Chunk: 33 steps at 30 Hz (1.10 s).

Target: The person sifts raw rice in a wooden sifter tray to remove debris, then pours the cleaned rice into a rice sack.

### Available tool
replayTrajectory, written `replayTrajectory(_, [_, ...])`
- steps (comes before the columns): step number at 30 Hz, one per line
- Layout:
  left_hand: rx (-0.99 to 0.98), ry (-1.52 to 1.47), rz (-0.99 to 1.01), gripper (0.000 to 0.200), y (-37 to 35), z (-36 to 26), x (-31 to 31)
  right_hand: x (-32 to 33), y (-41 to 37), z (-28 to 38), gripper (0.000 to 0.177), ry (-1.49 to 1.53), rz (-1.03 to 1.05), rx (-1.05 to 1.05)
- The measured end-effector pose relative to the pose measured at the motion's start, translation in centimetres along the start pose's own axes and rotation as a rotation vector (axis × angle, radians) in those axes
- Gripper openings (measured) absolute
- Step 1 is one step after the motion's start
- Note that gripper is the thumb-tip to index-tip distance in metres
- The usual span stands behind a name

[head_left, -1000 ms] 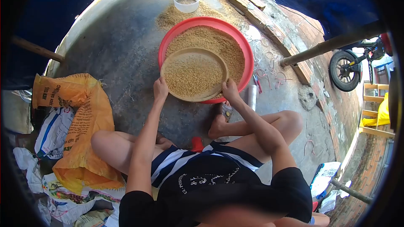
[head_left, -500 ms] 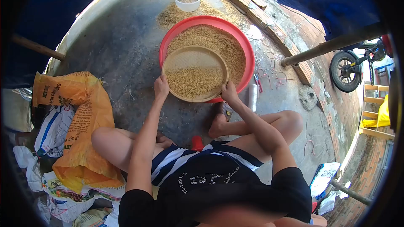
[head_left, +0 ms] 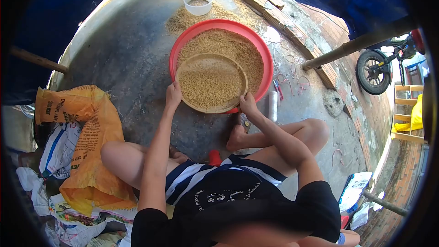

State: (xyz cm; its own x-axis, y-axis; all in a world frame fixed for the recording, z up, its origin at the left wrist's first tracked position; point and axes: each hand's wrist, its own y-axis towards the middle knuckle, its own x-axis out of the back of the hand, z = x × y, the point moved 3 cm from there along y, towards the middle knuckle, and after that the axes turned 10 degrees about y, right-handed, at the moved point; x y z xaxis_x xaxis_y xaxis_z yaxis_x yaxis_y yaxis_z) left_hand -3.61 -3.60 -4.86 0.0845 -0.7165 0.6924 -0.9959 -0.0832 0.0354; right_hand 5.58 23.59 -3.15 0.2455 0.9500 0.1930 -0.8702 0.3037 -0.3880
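A round woven tray (head_left: 211, 60) with a layer of tan grain on it is tilted over the near part of a red basin (head_left: 266, 57), which holds more of the same grain (head_left: 219, 41). My left hand (head_left: 173, 95) grips the tray's rim at the lower left. At the lower right, my right hand (head_left: 248, 104) is closed on the rim. The fingers under the tray are hidden.
Beyond the basin a clear tub (head_left: 198, 2) stands among spilled grain. An orange sack (head_left: 98, 142) lies on the left. Near my right hand are a plastic roll (head_left: 273, 106) and scissors (head_left: 278, 89). A pole (head_left: 356, 45) slants in from the right.
The grain on the tray has spread toward its far side and covers more of it. The camera view has shifted slightly. Both hands keep their grip on the rim.
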Motion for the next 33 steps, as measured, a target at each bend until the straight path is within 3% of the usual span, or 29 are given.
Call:
replayTrajectory(2, [0.13, 0.07, 0.165, 0.046, -1.0, 1.5, -1.3, -0.3, 0.8, -3.5, 0.017, 0.046, 0.084, -0.177])
replayTrajectory(4, [0.149, 0.063, 0.187, 0.045, -0.9, 3.2, -1.5, -0.5, -0.3, -1.8, 0.02, 0.059, 0.116, -0.171])
replayTrajectory(7, [0.325, -0.48, 0.262, 0.044, -0.8, 4.5, -0.5, -1.8, -2.9, 3.2, 0.024, 0.14, 0.199, -0.068])
replayTrajectory(10, [0.411, -0.617, 0.243, 0.043, 0.0, 3.4, 1.1, -2.3, -2.4, 5.5, 0.029, 0.285, 0.259, 0.055])
replayTrajectory(12, [0.475, -0.597, 0.2, 0.042, -0.4, 0.4, 1.9, -1.0, 0.9, 3.7, 0.026, 0.317, 0.211, 0.002])
replayTrajectory(13, [0.477, -0.375, 0.229, 0.044, -0.9, -2.1, 2.7, -0.4, 1.9, 2.6, 0.026, 0.319, 0.214, 0.001])
replayTrajectory(14, [0.474, -0.156, 0.258, 0.046, -1.3, -3.8, 2.8, 0.5, 2.7, 1.3, 0.025, 0.216, 0.16, -0.072])
replayTrajectory(16, [0.44, -0.107, 0.218, 0.049, -1.7, -3.5, 1.7, 0.8, 2.7, -0.1, 0.023, 0.107, 0.105, -0.144])
replayTrajectory(18, [0.139, 0.064, -0.028, 0.049, -1.2, -1.2, 0.8, 0.2, 1.4, -0.8, 0.024, -0.009, 0.068, -0.091])
replayTrajectory(20, [0.116, 0.015, -0.031, 0.046, -1.5, -0.6, 1.2, -0.2, 1.2, -0.3, 0.02, -0.058, 0.085, -0.057])
replayTrajectory(26, [0.052, -0.124, -0.135, 0.044, -1.5, -6.4, 7.0, -0.2, -2.0, 7.5, 0.017, 0.055, -0.014, 0.462])
replayTrajectory(28, [-0.183, -0.446, -0.331, 0.043, -1.5, -8.8, 8.9, -0.4, -2.7, 8.7, 0.017, -0.013, -0.056, 0.564])
replayTrajectory(30, [-0.097, -0.304, -0.25, 0.044, -0.8, -6.2, 7.5, -0.4, -2.3, 8.0, 0.018, -0.081, -0.104, 0.666])
replayTrajectory(31, [-0.016, -0.16, -0.173, 0.044, -0.6, -4.3, 6.2, -0.6, -0.5, 5.7, 0.02, -0.155, -0.107, 0.623])
replayTrajectory(33, [0.023, -0.17, -0.172, 0.045, -0.7, 0.1, 2.0, -1.0, 3.0, 0.5, 0.022, -0.2, -0.067, 0.502])
